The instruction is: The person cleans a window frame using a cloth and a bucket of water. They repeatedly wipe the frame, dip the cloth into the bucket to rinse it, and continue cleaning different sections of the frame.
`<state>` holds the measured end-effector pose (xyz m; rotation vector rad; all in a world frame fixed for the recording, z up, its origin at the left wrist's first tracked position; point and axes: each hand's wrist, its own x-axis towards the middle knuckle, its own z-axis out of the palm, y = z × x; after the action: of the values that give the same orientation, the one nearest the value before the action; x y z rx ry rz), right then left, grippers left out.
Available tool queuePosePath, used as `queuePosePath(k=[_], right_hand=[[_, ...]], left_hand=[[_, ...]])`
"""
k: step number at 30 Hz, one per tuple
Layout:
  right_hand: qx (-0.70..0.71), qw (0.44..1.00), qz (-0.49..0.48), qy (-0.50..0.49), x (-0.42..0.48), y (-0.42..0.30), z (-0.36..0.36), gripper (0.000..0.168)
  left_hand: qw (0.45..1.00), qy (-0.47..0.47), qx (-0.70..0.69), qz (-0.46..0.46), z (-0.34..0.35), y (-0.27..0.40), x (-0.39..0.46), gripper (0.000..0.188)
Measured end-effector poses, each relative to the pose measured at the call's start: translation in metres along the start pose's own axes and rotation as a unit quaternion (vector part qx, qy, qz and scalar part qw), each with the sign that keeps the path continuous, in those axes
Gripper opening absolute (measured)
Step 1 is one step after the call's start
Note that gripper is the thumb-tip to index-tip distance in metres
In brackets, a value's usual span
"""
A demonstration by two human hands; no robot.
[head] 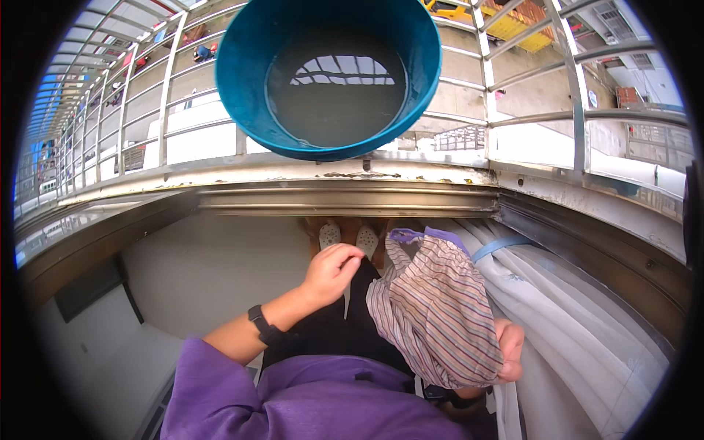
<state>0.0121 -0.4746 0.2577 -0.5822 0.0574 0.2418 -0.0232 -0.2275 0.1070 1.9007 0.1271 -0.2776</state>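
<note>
My right hand (510,351) grips the lower edge of a striped fabric piece (440,313), its fingers curled at the side of the bunched cloth. Purple trim (444,236) edges the top of this cloth, and a loop of the same colour stands beside it. My left hand (334,272) is over my legs, left of the cloth and apart from it. Its fingers are curled together, with nothing visible in them. Beyond the window track, a blue plastic bucket (242,104) holds murky grey water (335,110) that reflects window bars.
A metal window track (352,199) crosses ahead of me, with a metal security grille (165,93) beyond it. White sheer curtains (572,308), gathered by a light-blue tie (500,246), hang at right. My feet in white clogs (330,235) rest on a brown wooden support. A street lies far below.
</note>
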Motion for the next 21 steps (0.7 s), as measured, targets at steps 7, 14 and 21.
queuePosePath(k=[7, 14, 21], right_hand=[[-0.068, 0.987, -0.143, -0.040, 0.035, 0.012, 0.110, 0.011], [-0.216, 0.857, -0.457, -0.101, 0.100, -0.001, 0.237, 0.017], [-0.147, 0.896, -0.347, -0.235, 0.168, 0.000, 0.287, 0.018]], left_hand=[[0.979, 0.026, 0.138, -0.147, -0.098, 0.000, -0.138, 0.016], [0.954, 0.019, 0.188, -0.233, -0.131, -0.007, -0.248, 0.026], [0.909, 0.029, 0.233, -0.345, -0.151, -0.041, -0.331, 0.030]])
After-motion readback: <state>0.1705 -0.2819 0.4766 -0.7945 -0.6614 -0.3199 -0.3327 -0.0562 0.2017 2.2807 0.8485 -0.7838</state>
